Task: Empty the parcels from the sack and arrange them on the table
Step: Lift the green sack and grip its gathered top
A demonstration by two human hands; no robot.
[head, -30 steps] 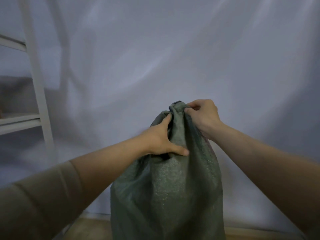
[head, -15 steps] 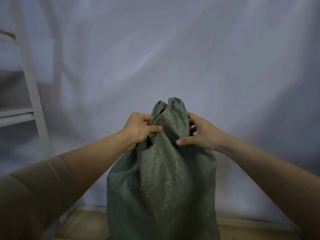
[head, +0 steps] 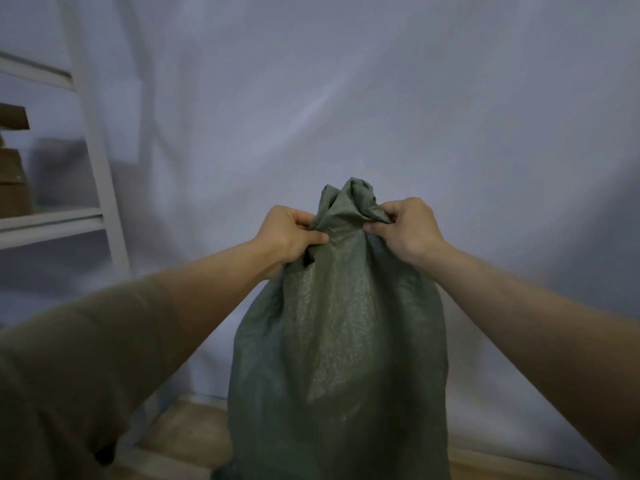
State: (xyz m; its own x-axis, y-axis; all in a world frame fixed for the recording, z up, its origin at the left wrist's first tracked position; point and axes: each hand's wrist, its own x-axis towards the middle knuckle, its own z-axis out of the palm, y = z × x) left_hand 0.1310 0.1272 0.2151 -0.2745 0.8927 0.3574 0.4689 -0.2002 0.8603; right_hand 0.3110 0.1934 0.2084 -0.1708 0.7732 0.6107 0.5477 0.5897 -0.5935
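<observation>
A tall green woven sack point(head: 341, 344) stands upright in front of me, its mouth bunched together at the top. My left hand point(head: 285, 233) grips the bunched neck on its left side. My right hand point(head: 407, 226) pinches the fabric of the neck on its right side. The sack bulges below the neck. No parcel shows; whatever is inside is hidden by the fabric.
A white cloth backdrop point(head: 346, 98) hangs behind the sack. A white shelf unit point(head: 93, 140) stands at the left, with brown cardboard boxes point(head: 12, 181) on it. Wooden floor point(head: 180, 441) shows at the bottom.
Both hands have moved up to the sack's neck and closed on it, left and right of the bunched top. The camera view has shifted right, bringing more of the shelf into view.
</observation>
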